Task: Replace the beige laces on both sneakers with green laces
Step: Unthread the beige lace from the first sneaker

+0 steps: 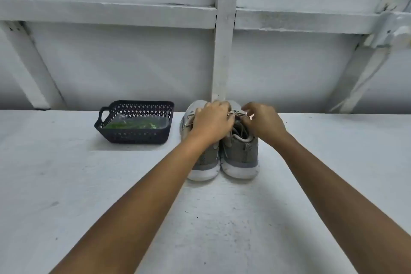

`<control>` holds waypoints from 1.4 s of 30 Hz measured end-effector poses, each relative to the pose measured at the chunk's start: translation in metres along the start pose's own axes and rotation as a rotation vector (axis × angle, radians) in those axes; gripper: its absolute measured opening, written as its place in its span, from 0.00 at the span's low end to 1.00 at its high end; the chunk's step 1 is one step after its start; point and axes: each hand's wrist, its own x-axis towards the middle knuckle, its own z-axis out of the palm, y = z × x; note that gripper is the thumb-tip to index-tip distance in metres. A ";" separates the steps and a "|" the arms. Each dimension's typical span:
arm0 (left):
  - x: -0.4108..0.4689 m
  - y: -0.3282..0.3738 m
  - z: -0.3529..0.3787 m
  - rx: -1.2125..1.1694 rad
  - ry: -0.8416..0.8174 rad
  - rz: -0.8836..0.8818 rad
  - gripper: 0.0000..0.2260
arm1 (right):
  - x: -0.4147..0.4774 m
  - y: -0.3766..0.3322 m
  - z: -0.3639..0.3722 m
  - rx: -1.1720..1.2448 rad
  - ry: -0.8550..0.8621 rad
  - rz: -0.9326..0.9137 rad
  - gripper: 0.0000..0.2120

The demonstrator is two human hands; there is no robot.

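Grey mesh sneakers with thick white soles stand as a pair on the white painted tabletop (89,184), side by side and touching, heels toward the person and toes against the wall. The left grey sneaker (204,160) is partly covered by the person's left forearm, which crosses over its heel. The right grey sneaker (240,153) shows its open collar and heel tab.

Both sneakers carry flat beige laces (236,115). A short stretch of them shows between the two hands, over the right sneaker's tongue, and another strand hangs down the outer side of the left sneaker.

The left hand (211,120) lies over the front of the left sneaker, knuckles up and fingers curled down. Its fingertips reach the laces at the inner edge of the right sneaker, but whether they grip anything is hidden. The right hand (263,123) hovers over the right sneaker's front with fingers bent, and its thumb and fingertips close in a pinch on the beige laces there.

Left of the sneakers, apart from them, sits a dark navy plastic basket (133,138) with a lattice wall and a loop handle. Inside it lie bright green laces (133,125) under a clear wrapper. A white painted frame (224,51) of boards and posts rises behind the tabletop.
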 end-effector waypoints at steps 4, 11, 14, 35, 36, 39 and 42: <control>-0.002 0.000 0.007 0.152 -0.065 -0.039 0.15 | 0.000 0.010 0.004 0.027 0.010 0.114 0.15; -0.002 0.003 0.006 0.278 -0.110 -0.005 0.16 | 0.002 0.014 0.012 0.124 -0.044 0.187 0.11; -0.010 0.004 0.004 0.278 -0.069 0.007 0.17 | 0.001 0.015 0.010 0.166 -0.040 0.194 0.11; -0.058 -0.038 -0.009 0.557 0.115 0.097 0.21 | -0.022 0.013 -0.005 0.159 -0.019 0.169 0.12; -0.060 -0.040 -0.011 0.545 0.115 0.102 0.20 | -0.026 0.013 -0.006 0.159 -0.016 0.167 0.12; -0.068 -0.042 -0.011 0.498 0.098 0.106 0.19 | -0.039 0.013 -0.009 0.167 -0.005 0.161 0.12; -0.073 -0.036 -0.014 0.430 0.104 0.121 0.17 | -0.053 0.011 -0.012 0.163 -0.001 0.146 0.12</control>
